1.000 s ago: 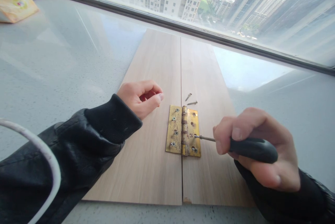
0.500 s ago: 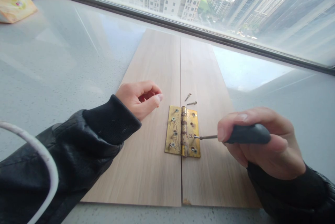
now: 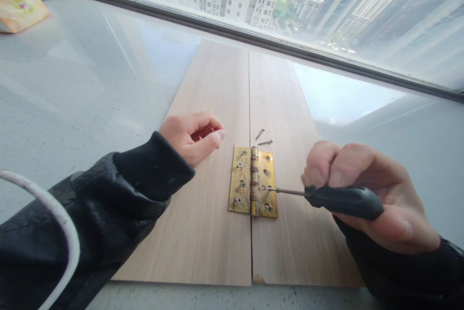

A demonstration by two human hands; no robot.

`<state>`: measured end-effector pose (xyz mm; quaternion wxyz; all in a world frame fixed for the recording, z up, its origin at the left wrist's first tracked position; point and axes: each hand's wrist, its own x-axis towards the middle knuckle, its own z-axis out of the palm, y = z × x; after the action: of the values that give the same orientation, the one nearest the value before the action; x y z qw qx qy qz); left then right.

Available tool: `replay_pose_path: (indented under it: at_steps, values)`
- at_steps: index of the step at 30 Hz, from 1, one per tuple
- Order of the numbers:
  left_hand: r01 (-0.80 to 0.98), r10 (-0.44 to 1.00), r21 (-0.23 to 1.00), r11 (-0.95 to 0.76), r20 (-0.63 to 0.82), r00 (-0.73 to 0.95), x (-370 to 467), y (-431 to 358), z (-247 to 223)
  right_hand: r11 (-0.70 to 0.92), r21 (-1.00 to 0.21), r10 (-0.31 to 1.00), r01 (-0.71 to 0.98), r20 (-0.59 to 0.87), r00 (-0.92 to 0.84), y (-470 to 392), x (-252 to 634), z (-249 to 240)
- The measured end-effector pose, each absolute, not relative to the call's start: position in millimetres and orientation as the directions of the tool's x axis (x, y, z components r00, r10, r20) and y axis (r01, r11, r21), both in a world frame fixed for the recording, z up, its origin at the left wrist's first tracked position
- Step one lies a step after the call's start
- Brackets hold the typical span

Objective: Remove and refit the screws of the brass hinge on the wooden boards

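A worn brass hinge (image 3: 254,182) lies across the seam between two pale wooden boards (image 3: 203,232). Screws sit in its left leaf and in some of the right leaf's holes. My right hand (image 3: 377,189) grips the black handle of a screwdriver (image 3: 344,201), whose tip touches the right leaf at the second hole from the bottom. My left hand (image 3: 194,137) rests curled over the left board, thumb and forefinger together; whether anything is inside is hidden. Two loose screws (image 3: 260,133) lie just above the hinge on the right board.
A speckled white sill (image 3: 90,78) carries the boards. A dark window frame (image 3: 232,30) crosses behind them. At the far left top is a yellow-orange package (image 3: 21,8). A white cable (image 3: 65,223) passes over my left sleeve.
My right hand has changed its hold on the screwdriver, its fingers now bunched above the handle. The handle has shifted slightly right and down. My left hand looks unchanged.
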<state>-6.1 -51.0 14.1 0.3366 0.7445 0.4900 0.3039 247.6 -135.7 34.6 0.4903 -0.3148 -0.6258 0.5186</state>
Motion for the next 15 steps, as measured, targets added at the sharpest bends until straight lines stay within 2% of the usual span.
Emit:
replay_pose_path:
  at_steps: [7, 15]
  values:
    - [0.533, 0.932, 0.79, -0.304, 0.129, 0.339, -6, -52, 15, 0.178, -0.969, 0.894, -0.171, 0.232, -0.383, -141, 237, 40]
    - [0.531, 0.931, 0.792, -0.302, 0.126, 0.343, -6, -51, 14, 0.319, -0.942, 0.875, -0.102, 0.335, -0.35, -137, 242, 33]
